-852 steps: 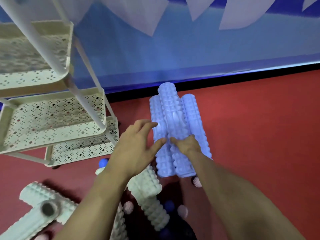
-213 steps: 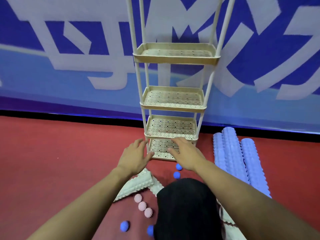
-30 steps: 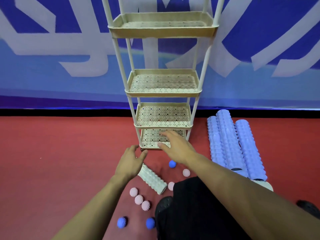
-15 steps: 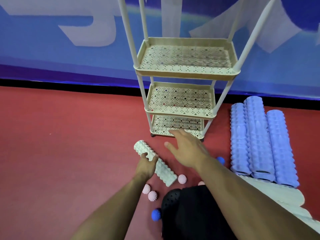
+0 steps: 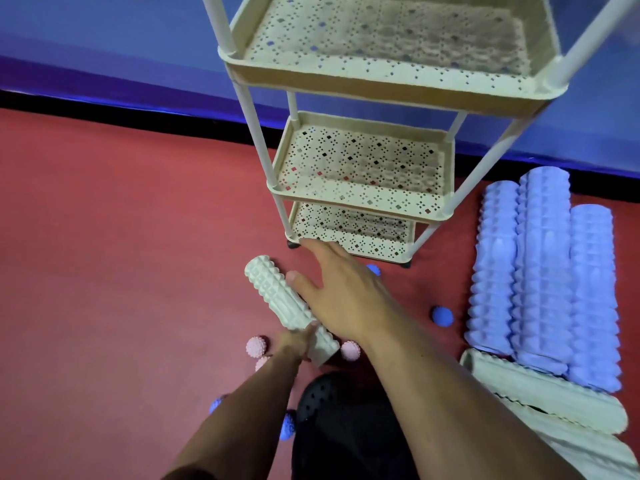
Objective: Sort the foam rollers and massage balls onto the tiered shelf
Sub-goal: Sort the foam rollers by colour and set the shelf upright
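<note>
My left hand (image 5: 298, 342) grips the near end of a cream roller (image 5: 289, 308), fingers wrapped round it; the roller runs away from that hand, up and to the left, its far end free over the red floor (image 5: 121, 254). I cannot tell whether the near end touches the floor. My right hand (image 5: 341, 296) is open, fingers spread and flat, hanging above the roller's right side with the thumb at its ribbed surface and the fingertips reaching to the front edge of the shelf (image 5: 360, 199). The shelf's lowest tier sits just beyond those fingertips, and two more perforated cream tiers rise above it; all three are bare.

Just left of my left hand lies a pink ball (image 5: 257, 347), with a second half hidden behind my forearm, and another pink ball (image 5: 350, 350) sits just right of the roller's near end. To the right of my right hand is a blue ball (image 5: 442, 317), with another peeping out past my knuckles. Two more blue balls lie beside my left forearm, near a black shoe (image 5: 322, 396).

Well right of both hands, three blue rollers (image 5: 540, 282) lie side by side, touching, and more cream rollers (image 5: 543, 400) lie across their near ends. A blue wall (image 5: 104, 39) stands behind; no writing is readable on anything.
</note>
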Demonstrator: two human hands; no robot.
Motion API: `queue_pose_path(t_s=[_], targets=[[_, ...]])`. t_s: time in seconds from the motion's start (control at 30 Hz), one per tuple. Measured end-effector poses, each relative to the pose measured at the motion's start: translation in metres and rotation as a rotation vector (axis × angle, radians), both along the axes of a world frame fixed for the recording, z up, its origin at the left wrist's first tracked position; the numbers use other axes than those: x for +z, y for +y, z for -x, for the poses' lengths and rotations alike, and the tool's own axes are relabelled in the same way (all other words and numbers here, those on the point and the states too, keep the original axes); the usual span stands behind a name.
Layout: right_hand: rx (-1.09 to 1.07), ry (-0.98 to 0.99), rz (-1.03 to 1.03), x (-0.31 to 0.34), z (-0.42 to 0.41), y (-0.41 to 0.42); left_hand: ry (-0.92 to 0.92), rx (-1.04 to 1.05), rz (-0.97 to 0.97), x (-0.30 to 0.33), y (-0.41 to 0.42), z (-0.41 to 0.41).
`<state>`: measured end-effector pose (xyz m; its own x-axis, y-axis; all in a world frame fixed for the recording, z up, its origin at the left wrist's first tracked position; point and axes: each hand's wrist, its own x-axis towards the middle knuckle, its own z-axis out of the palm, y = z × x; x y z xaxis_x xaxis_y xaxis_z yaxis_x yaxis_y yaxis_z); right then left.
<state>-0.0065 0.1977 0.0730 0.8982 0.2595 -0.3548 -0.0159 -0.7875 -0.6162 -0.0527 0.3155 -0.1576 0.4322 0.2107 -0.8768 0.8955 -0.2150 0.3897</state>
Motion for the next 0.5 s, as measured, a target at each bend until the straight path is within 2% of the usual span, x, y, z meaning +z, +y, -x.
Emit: queue_pose_path(t_s=[0.13, 0.23, 0.37, 0.5], targets=[[-0.02, 0.019, -0.03, -0.004, -0.004, 0.003, -0.01, 0.121, 0.059, -0.039, -0.01, 0.003], [-0.033, 0.008, -0.044, -0.006, -0.007, 0.006, -0.024, 0.176, 0.019, -0.019, -0.017, 0.004], [-0.033, 0.005, -0.039, -0.005, -0.01, 0.009, -0.027, 0.372, 0.063, -0.006, -0.009, 0.008], [-0.029, -0.001, -0.041, 0.004, -0.01, 0.009, -0.057, 0.459, 0.195, 0.023, 0.011, 0.024]])
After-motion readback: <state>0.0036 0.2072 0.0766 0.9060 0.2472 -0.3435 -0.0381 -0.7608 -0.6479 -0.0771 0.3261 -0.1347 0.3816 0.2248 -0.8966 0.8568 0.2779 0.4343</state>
